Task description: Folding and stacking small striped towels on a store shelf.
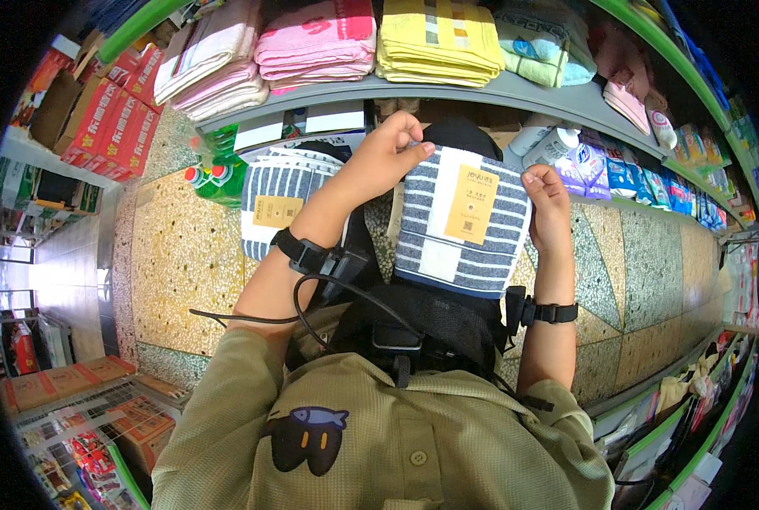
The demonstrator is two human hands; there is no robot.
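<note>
A folded navy-and-white striped towel with a white band and a tan printed label rests at my lap, tilted towards me. At its upper left corner my left hand pinches the cloth, thumb on top and fingers curled. My right hand grips the upper right edge between thumb and fingers. Left of my left forearm sits a stack of similar striped towels, also with a tan label, partly hidden by that arm.
Folded pink towels and yellow towels sit on the grey shelf ahead. Below it stand green bottles, a white bottle and purple packs. Red cartons are stacked at left. Speckled floor tiles surround me.
</note>
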